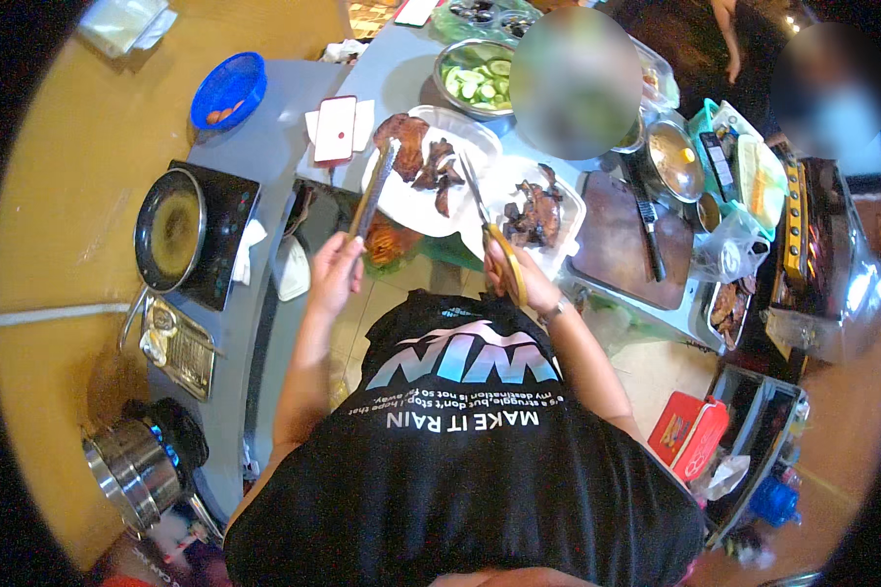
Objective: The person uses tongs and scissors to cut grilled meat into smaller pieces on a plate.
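My left hand (335,271) grips a pair of metal tongs (376,187), whose tips reach a piece of grilled meat (405,141) on a white foam container (459,136). In my right hand (521,275) are scissors with yellow handles (512,257); their blades point away from me over the container, beside the smaller cut meat pieces (437,170). More dark grilled meat (537,209) lies in the container's right part. Whether the scissor blades are parted is hard to tell.
Right of the container, a knife (652,238) rests on a brown cutting board (617,249). A bowl of sliced cucumber (473,79) stands beyond. At left are a frying pan (170,230) on a cooktop and a blue basket (229,88). Another person (833,95) is at the far right.
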Action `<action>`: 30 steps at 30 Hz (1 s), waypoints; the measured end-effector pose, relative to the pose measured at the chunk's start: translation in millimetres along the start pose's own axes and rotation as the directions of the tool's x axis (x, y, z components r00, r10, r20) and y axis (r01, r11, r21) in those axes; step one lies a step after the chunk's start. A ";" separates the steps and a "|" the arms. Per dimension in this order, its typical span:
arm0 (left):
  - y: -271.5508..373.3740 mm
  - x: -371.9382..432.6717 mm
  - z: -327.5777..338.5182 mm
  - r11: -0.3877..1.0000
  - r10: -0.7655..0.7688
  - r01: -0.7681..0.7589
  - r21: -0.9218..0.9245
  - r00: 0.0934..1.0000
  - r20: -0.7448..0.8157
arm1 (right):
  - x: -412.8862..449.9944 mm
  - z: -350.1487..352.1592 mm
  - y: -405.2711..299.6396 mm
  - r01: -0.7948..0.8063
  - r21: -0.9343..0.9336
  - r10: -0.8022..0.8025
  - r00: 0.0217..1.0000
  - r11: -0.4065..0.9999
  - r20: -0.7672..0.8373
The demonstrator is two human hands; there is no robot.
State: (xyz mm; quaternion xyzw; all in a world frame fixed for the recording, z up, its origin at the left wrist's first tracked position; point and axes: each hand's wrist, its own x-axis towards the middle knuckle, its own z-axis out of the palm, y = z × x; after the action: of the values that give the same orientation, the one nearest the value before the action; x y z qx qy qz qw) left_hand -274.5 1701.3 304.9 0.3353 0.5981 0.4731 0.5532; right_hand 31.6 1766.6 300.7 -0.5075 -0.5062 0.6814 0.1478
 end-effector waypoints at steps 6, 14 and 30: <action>72.4 7.5 -13.8 0.874 0.309 -0.350 0.337 0.936 0.169 | -78.6 -27.0 -32.7 0.054 -0.648 -0.303 0.911 0.760 -0.280; 115.8 50.9 26.0 -0.126 0.776 -0.742 0.659 0.340 0.531 | -132.8 -37.8 -14.3 -0.042 -0.698 -0.457 0.729 0.715 -0.511; 27.3 3.3 242.1 0.927 -0.207 -0.123 0.355 0.621 0.756 | -221.3 -86.7 109.0 0.210 0.261 -0.057 0.868 0.942 -0.493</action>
State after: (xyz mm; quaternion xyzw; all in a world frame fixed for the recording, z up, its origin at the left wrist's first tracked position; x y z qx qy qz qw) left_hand -41.3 1760.5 343.8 0.5913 0.3836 0.1438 0.6946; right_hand 236.2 1606.7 331.5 -0.5943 -0.3765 0.5928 0.3922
